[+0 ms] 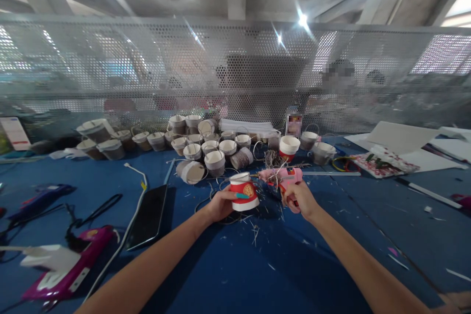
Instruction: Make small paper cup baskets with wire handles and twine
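My left hand (pixel 222 204) is wrapped round a red and white paper cup (pixel 244 195) with a gold emblem, its wide mouth facing down. In my right hand (pixel 300 198) is a pink hot glue gun (pixel 284 175), with a long clear glue stick (pixel 331 173) coming out of its back. The gun's nozzle points left and sits close to the cup's narrow upper end; whether they touch I cannot tell. Fibrous strands cling to the gun. Behind it stand a stack of red and white paper cups (pixel 289 145) and a heap of brown twine (pixel 274 159).
Many small grey wrapped buckets (pixel 215 163) with handles crowd the back. On the left lie a phone (pixel 147 217), a magenta power strip (pixel 73 267) and a blue glue gun (pixel 40 199). White sheets (pixel 401 137) lie at right; a perforated metal screen (pixel 206 78) closes the back.
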Available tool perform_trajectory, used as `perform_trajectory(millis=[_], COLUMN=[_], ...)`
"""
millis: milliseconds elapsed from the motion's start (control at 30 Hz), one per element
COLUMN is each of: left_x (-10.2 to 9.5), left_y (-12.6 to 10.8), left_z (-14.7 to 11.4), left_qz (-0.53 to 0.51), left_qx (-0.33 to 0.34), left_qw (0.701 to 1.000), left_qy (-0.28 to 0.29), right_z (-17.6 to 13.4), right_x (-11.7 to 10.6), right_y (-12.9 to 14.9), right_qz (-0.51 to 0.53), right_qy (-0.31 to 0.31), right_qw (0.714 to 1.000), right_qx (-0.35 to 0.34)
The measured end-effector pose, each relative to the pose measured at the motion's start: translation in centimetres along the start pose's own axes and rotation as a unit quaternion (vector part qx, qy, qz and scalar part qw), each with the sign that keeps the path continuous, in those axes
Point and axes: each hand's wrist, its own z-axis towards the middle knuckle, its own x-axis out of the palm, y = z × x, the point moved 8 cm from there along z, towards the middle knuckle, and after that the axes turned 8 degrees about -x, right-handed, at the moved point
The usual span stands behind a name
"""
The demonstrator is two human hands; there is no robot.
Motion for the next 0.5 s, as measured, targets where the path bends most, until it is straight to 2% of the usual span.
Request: perform_trajectory(millis=[500], left_x=[-0.21], left_y=[0.18], left_z=[-0.01], left_qz=[-0.006], left_qx=[-0.005], left_qw=[1.0], left_qy=[0.011], right_z=[0.16], right_x=[-0.07], right_y=[0.11], right_qz=[-0.018], right_qy=[-0.002], right_qw=[1.0], right_qx=[-0.011])
